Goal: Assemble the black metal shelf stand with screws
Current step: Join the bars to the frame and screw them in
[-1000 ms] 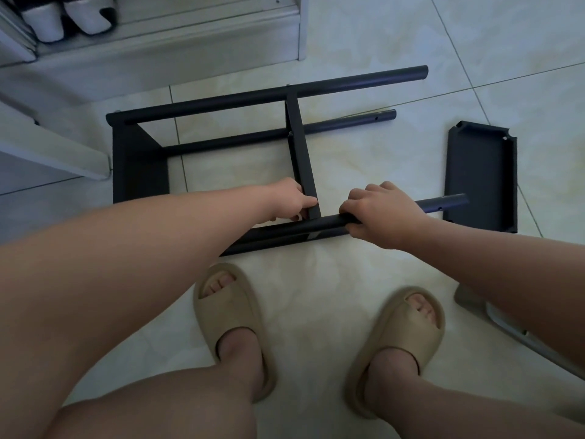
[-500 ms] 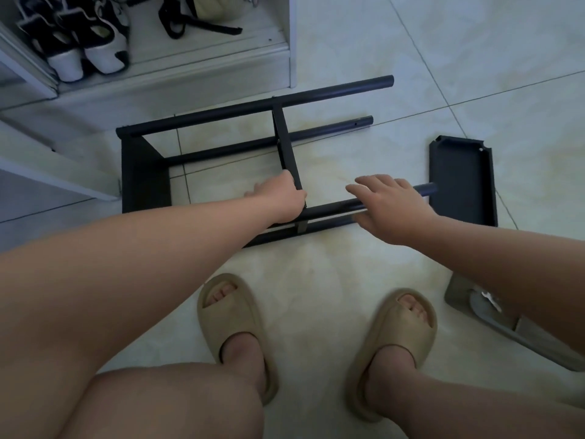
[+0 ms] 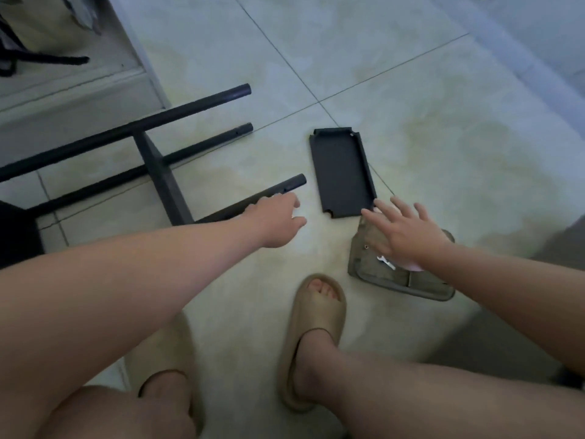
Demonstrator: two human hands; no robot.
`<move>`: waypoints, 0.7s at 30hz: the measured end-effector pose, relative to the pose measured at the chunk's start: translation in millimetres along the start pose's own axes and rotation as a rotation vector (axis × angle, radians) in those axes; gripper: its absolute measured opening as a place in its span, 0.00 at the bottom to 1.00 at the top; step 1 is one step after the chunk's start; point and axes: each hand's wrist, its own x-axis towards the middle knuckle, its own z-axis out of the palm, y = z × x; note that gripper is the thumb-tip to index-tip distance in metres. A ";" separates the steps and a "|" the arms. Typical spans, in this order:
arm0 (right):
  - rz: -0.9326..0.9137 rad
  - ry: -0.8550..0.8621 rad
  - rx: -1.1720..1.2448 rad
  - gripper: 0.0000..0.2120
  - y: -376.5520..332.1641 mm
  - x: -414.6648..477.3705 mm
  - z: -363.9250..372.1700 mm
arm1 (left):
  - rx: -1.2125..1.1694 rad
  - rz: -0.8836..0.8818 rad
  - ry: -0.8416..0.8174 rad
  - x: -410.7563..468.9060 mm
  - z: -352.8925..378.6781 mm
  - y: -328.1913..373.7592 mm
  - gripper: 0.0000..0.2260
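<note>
1. The right hand [image 3: 403,234] is open, its fingers spread and straight, above the far corner of a brown tray [image 3: 411,282]. It reaches as far as the near edge of a black panel [image 3: 342,172]; I cannot tell whether it touches it.
2. The left hand [image 3: 278,221] is open too, loosely bent and holding nothing. It lies over the nearest tube [image 3: 286,187], close to the tube's free end.
3. That tube belongs to the black frame [image 3: 164,182], which lies on its side on the tiled floor [image 3: 411,106] to the left.
4. The panel lies flat just right of the tube ends, apart from them.
5. A small silver wrench [image 3: 384,261] lies in the tray by the right wrist.
</note>
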 end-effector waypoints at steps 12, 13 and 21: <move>0.181 -0.232 0.355 0.20 52.8 28.5 102.6 | -0.283 -0.040 -0.334 48.5 111.4 70.5 0.24; 0.190 -0.246 0.345 0.20 54.9 31.6 108.6 | -0.315 -0.048 -0.345 49.5 117.7 74.5 0.24; 0.301 -0.218 0.321 0.18 67.6 44.2 143.6 | -0.498 -0.104 -0.283 65.4 139.5 84.3 0.06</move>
